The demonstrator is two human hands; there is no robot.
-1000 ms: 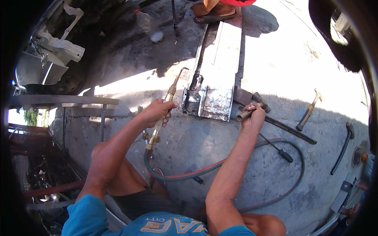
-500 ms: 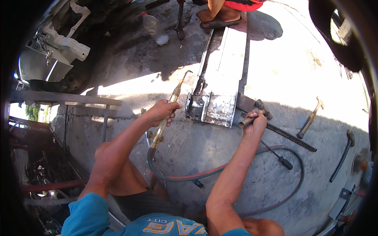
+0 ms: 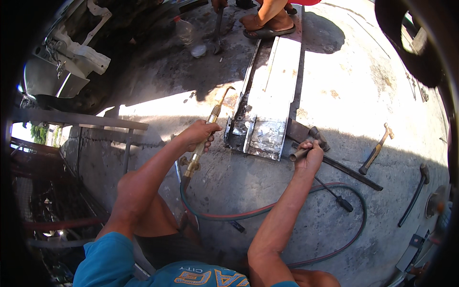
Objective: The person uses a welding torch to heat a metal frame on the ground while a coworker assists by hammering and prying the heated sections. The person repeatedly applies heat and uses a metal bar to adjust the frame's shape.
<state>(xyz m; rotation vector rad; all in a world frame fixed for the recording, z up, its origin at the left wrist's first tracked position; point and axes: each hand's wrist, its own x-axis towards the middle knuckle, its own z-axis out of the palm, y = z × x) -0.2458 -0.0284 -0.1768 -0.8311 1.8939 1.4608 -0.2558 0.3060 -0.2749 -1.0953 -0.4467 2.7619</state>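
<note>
Torch: the brass torch (image 3: 213, 115) slants up from the left hand (image 3: 198, 134), its bent tip just left of the metal panel (image 3: 282, 62) and apart from it
Left fingers: closed around the torch's shaft
Right fingers: curled shut around a metal tube (image 3: 297, 154), its open end toward the wearer; a hammer head (image 3: 319, 137) shows just beyond the right hand (image 3: 310, 155), joined to the tube or not, I cannot tell
Panel: long and pale, lying on the concrete floor (image 3: 306, 234), near end blotched and dark
Hose: the red and green hose (image 3: 364, 210) runs from the torch's base and loops out right
Right side: a dark bar (image 3: 354, 173), a screwdriver (image 3: 344, 204), a wood-handled hammer (image 3: 376, 152) and a dark-handled hammer (image 3: 412, 198)
Far end: another person's sandalled foot (image 3: 277, 29) at the panel, a wrench (image 3: 218, 36) and a clear bottle (image 3: 186, 33) to its left
</note>
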